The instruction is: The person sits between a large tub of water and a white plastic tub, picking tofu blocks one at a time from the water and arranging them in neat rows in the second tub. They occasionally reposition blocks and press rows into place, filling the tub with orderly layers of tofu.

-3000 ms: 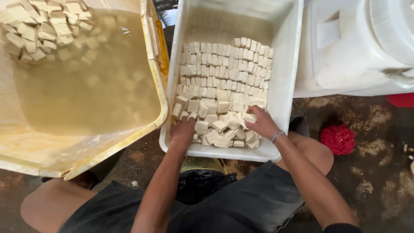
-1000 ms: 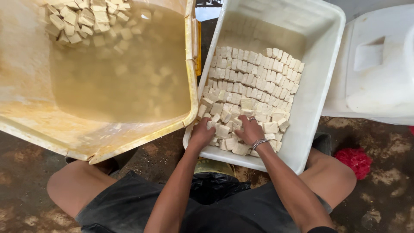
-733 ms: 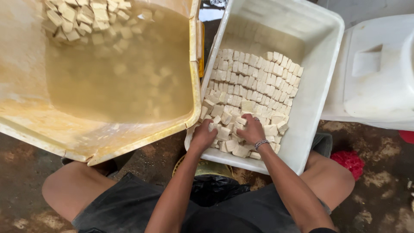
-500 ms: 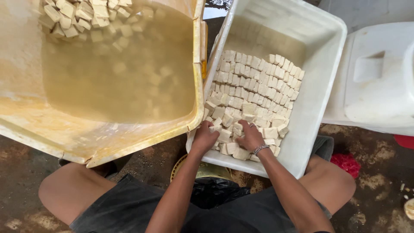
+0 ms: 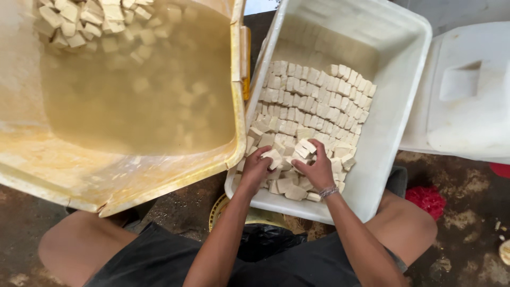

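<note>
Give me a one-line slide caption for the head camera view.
Both hands, left hand and right hand, handle pale tofu cubes in a white tub beside a yellow tub of cloudy liquid.

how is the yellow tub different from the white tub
The yellow tub holds cloudy liquid with cubes loose and sunk; the white tub has cubes packed in rows, no liquid in sight. Both hands work in the white tub, none in the yellow. Both hold pale cubes.
</note>
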### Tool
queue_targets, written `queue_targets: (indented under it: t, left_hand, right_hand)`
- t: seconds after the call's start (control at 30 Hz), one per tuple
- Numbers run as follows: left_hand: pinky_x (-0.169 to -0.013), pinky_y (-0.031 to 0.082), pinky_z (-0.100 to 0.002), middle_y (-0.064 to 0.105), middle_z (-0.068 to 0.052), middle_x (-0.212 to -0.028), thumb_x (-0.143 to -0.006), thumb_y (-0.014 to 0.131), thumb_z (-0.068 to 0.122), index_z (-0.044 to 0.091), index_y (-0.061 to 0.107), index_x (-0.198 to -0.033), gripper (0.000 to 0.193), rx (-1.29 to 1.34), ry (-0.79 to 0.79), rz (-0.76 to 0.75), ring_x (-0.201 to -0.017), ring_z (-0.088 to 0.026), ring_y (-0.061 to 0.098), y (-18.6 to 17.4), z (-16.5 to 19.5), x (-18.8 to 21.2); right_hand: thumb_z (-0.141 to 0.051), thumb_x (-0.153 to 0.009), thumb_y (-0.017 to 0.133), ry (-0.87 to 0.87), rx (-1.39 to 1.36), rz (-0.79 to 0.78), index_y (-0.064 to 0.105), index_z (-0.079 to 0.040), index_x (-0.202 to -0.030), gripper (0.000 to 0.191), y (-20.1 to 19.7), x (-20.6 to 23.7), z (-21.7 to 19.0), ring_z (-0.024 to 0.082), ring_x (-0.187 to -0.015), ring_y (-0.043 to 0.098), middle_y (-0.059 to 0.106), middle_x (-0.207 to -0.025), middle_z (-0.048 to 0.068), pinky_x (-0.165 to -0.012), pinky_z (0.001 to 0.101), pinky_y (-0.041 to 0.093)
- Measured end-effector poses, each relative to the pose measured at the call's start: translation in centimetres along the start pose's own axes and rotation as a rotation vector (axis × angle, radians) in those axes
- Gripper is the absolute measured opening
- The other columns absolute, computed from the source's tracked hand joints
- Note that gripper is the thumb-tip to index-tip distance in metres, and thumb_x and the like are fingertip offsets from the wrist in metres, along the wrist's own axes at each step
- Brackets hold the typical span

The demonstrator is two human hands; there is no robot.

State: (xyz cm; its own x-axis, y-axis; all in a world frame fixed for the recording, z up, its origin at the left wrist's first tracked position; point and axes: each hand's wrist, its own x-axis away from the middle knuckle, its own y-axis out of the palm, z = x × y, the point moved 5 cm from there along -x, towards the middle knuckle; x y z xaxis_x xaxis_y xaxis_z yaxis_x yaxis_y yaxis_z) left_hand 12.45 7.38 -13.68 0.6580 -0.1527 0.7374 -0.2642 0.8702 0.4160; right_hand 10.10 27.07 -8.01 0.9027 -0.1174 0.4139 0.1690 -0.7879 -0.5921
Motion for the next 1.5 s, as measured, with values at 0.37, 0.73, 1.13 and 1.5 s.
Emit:
queue_targets:
  t: [0.37, 0.73, 1.13, 1.5]
  left_hand:
    - [-0.08, 0.059, -0.035, 0.067, -0.011, -0.098, -0.106, 0.043, 0.049, 0.004, 0.064, -0.133, 0.057, 0.05, 0.004, -0.015, -0.087, -0.018, 0.066, 4.3, -0.1, -1.0]
    - [-0.081, 0.062, -0.04, 0.07, -0.015, -0.095, -0.105, 0.045, 0.048, -0.01, 0.066, -0.117, 0.062, -0.191, -0.013, -0.067, -0.084, -0.024, 0.069, 8.5, 3.3, -2.1]
    - [-0.077, 0.054, -0.054, 0.048, -0.031, -0.14, -0.08, 0.061, 0.003, 0.003, 0.04, -0.149, 0.072, -1.487, 1.08, 0.39, -0.093, -0.047, 0.061, 9.3, 22.6, -7.4]
    - [-0.055, 0.053, -0.05, 0.052, -0.02, -0.102, -0.083, 0.058, -0.001, 0.019, 0.038, -0.155, 0.078, -1.671, 0.875, 0.447, -0.065, -0.037, 0.061, 7.5, 20.5, -9.9]
  right_hand:
    - [-0.018, -0.078, 0.088, -0.608, 0.143, 0.293, 0.045, -0.007, -0.138, 0.075, -0.7, 1.8, -6.7, 0.038, -0.112, 0.065, 0.06, -0.131, 0.021, -0.092, 0.0467, 0.055]
    - [-0.015, -0.074, 0.089, -0.374, -0.148, 0.167, 0.027, -0.009, -0.15, 0.098, -2.3, -2.4, -3.4, 0.032, -0.117, 0.063, 0.051, -0.139, 0.02, -0.094, 0.0413, 0.057]
    - [-0.014, -0.076, 0.086, -0.485, 0.013, 0.216, 0.035, -0.01, -0.146, 0.086, -9.4, -22.0, -5.3, 0.031, -0.116, 0.062, 0.053, -0.143, 0.021, -0.093, 0.0399, 0.057]
    - [-0.014, -0.088, 0.072, -0.463, 0.665, -0.411, 0.047, -0.03, -0.144, 0.063, -4.1, -32.1, -7.0, 0.042, -0.113, 0.065, 0.053, -0.136, 0.022, -0.096, 0.0485, 0.055]
